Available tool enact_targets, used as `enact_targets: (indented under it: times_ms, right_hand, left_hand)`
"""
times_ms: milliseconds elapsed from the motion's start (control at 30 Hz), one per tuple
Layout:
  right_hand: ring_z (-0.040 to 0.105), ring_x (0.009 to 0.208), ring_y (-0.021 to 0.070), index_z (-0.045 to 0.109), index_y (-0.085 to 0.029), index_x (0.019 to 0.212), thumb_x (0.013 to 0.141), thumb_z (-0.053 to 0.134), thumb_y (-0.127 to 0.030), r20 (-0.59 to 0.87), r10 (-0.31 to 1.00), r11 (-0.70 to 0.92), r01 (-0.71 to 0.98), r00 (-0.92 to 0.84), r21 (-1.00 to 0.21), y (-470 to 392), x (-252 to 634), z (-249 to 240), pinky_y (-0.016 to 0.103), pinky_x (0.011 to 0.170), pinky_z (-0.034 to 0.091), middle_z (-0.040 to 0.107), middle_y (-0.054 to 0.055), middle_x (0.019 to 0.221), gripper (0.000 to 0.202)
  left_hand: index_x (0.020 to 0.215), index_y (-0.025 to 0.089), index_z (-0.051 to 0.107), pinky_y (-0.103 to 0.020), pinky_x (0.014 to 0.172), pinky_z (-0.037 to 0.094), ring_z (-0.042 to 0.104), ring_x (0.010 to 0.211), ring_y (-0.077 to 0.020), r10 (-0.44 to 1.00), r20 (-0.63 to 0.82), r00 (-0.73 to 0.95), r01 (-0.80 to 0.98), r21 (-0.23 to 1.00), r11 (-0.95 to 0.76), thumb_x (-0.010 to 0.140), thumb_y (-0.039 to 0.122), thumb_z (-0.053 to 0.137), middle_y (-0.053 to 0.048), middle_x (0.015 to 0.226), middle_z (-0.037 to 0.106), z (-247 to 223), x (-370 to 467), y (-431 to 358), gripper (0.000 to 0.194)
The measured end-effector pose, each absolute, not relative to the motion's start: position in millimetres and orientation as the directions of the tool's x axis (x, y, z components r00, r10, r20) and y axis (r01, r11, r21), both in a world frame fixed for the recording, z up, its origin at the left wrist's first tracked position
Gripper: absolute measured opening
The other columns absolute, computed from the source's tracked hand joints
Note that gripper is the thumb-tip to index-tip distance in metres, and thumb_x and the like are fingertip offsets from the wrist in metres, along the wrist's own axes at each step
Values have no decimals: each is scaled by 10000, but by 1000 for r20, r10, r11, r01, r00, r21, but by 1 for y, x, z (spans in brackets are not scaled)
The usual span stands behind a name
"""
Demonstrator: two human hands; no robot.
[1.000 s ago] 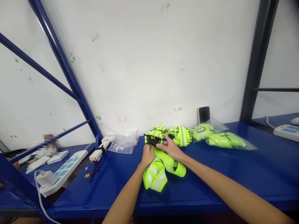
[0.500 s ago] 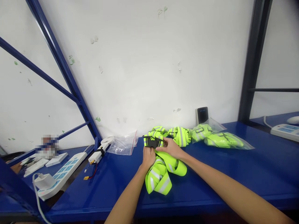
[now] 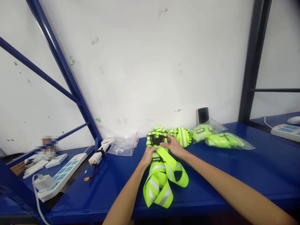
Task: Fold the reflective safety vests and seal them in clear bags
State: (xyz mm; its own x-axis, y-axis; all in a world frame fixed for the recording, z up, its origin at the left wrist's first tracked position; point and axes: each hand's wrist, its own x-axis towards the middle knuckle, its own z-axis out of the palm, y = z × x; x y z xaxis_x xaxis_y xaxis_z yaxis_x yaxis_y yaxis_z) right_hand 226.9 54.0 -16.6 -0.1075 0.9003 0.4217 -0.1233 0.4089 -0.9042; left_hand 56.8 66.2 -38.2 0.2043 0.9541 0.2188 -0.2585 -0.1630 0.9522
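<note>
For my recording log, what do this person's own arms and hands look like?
Each grip is a bare human hand, left hand and right hand, with no glove. The left forearm and right forearm show no sleeve, watch, cable or marking. Partly hidden fingers leave rings uncertain.

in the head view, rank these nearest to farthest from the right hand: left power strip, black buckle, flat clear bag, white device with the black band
From the right hand:
1. black buckle, at its fingertips
2. flat clear bag, to the left
3. white device, farther left, beside the bag
4. left power strip, farthest left
</note>
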Motion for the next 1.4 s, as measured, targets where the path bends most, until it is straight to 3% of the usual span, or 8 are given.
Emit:
enact_targets:
  times_ms: [133, 267, 500, 600, 733, 933, 1200, 1400]
  right_hand:
    - [580, 1124, 299, 621, -199, 1054, 670, 756, -398, 464, 885, 465, -29, 41, -885, 56, 230, -15, 423, 899, 507, 672, 103, 1146, 453]
    - [577, 1124, 318, 635, -184, 1075, 662, 763, -402, 480, 877, 479, 28, 29, -877, 54, 230, -15, 426, 859, 522, 672, 116, 1148, 484]
    - [666, 925, 278, 680, -160, 889, 643, 787, -429, 463, 882, 452, -120, -85, -884, 47, 227, -7, 404, 841, 518, 733, 91, 932, 380]
    - [686, 828, 257, 662, -166, 807, 590, 826, -423, 354, 930, 321, -249, -100, -914, 44, 226, -4, 381, 797, 527, 739, 70, 858, 374]
    - [692, 771, 238, 660, -172, 808, 552, 855, -382, 249, 965, 206, -364, -76, -908, 44, 226, -4, 363, 784, 529, 740, 56, 828, 384]
    - [683, 728, 236, 648, -179, 764, 543, 857, -370, 227, 973, 202, -347, -34, -916, 49, 228, -9, 332, 688, 526, 728, 48, 761, 359]
    - [672, 690, 179, 663, -169, 884, 636, 808, -349, 130, 945, 18, -351, -299, -936, 49, 234, -16, 282, 637, 511, 732, 52, 833, 339]
    - [670, 933, 250, 658, -177, 1052, 610, 823, -345, 316, 911, 256, -238, -265, -937, 46, 234, -9, 396, 863, 518, 727, 71, 985, 500]
  left_hand:
    - [1032, 134, 645, -331, 753, 514, 671, 784, -217, 959, 183, 217, -291, 950, -116, 641, 236, 758, -75, 905, 715, -35, 62, 65, 419]
    - [1109, 121, 642, -361, 809, 525, 683, 854, -241, 931, 178, 319, -294, 952, -82, 659, 271, 791, -114, 960, 716, -28, 62, 55, 497]
    - [1129, 143, 642, -394, 908, 505, 685, 935, -257, 864, 26, 502, -286, 948, 137, 658, 288, 804, -120, 1030, 715, -23, 58, 42, 519]
    - [1144, 134, 637, -427, 960, 476, 655, 1029, -295, 855, 44, 516, -365, 915, 173, 673, 449, 770, -133, 1054, 711, -23, 57, 40, 582]
    - [1198, 133, 612, -475, 1010, 426, 583, 1156, -335, 853, 87, 515, -467, 863, 194, 745, 708, 543, -150, 1145, 681, -21, 62, 41, 735]
    - [1181, 140, 621, -438, 976, 448, 612, 1105, -308, 920, 164, 355, -512, 858, 45, 767, 484, 573, -103, 1081, 710, -26, 73, 51, 540]
    - [1128, 182, 636, -336, 823, 513, 676, 930, -245, 903, 222, 368, -461, 887, -30, 669, 276, 701, -78, 973, 722, -17, 55, 50, 472]
    - [1197, 174, 589, -307, 727, 525, 691, 809, -228, 929, 228, 292, -293, 946, -140, 660, 310, 780, -87, 952, 724, -29, 48, 56, 585]
